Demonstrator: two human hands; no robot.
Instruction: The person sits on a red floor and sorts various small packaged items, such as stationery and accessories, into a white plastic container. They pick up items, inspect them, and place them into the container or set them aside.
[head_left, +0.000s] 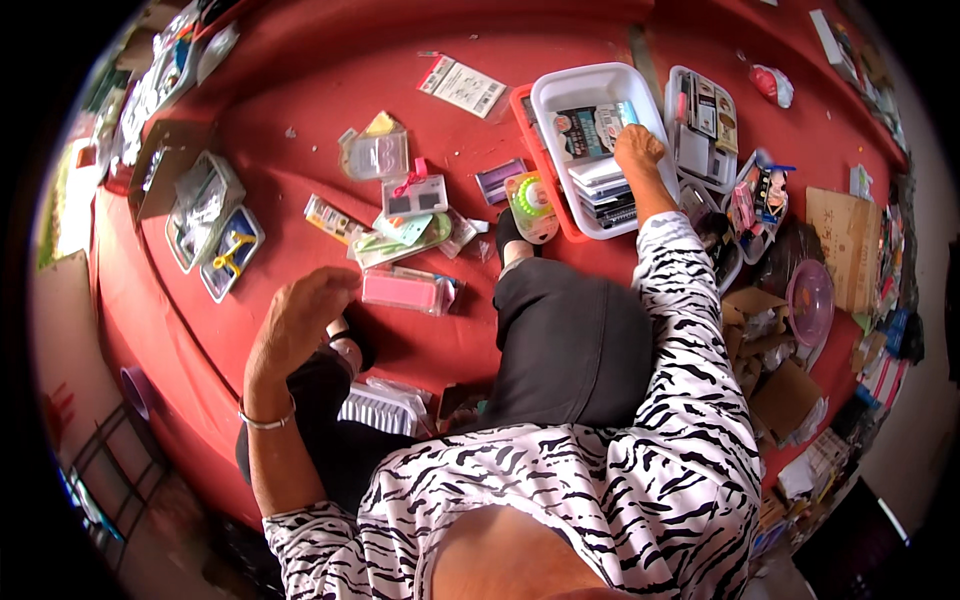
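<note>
While we sit on the red cloth (pixel 300 90) with our legs out over it, small packages lie spread around us; a white carded packet (pixel 462 85) with a red corner lies flat toward the far edge; nearer, a clear blister pack (pixel 375 155) with a yellow tab sits beside a clear box with a pink ribbon (pixel 414 194); a small purple packet (pixel 499 180) lies just right of that, and a round green-and-white card (pixel 531 203) leans against the red rim of the white rectangular tray (pixel 590 85); a flat pink box in clear wrap (pixel 408 290) rests near our left knee, and a clear pack holding a yellow tool (pixel 228 252) lies toward the left edge of the cloth. Our right hand (pixel 638 150) reaches into the white tray, fingers curled down onto the stack of flat packets (pixel 605 185) inside it, touching them; whether it grips one we cannot tell. Our left hand (pixel 298 320), with a thin bracelet at the wrist, hovers loose and half open above our left leg, holding nothing, near the pink box. To the right of the tray stands a clear bin of packets (pixel 700 120); torn brown cardboard (pixel 785 395) and a pink bowl (pixel 810 300) lie at the right edge.
</note>
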